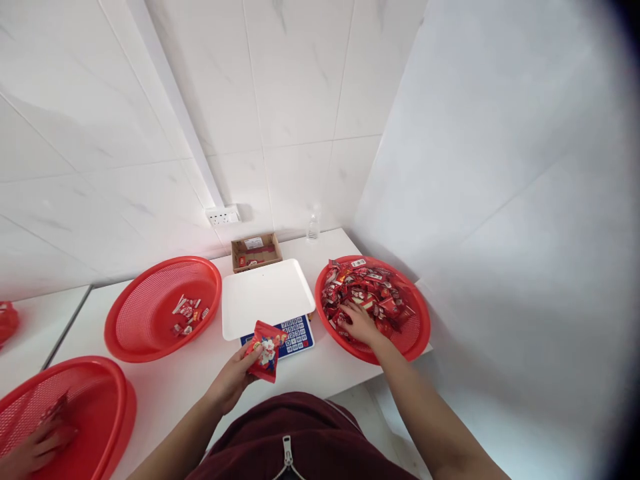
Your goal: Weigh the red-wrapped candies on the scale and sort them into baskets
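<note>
Our left hand [233,380] is clamped on the red pouch [266,350], scale [265,297] just beyond. Farther out, our right hand [360,323] digs among the sweets [367,293] in the basket [423,333]; we cannot tell its grip. Seemingly the picking step, and lifting one needs a clean pinch.

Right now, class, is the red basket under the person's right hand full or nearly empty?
Well filled: red packets heap across the basket around the right hand.
</note>
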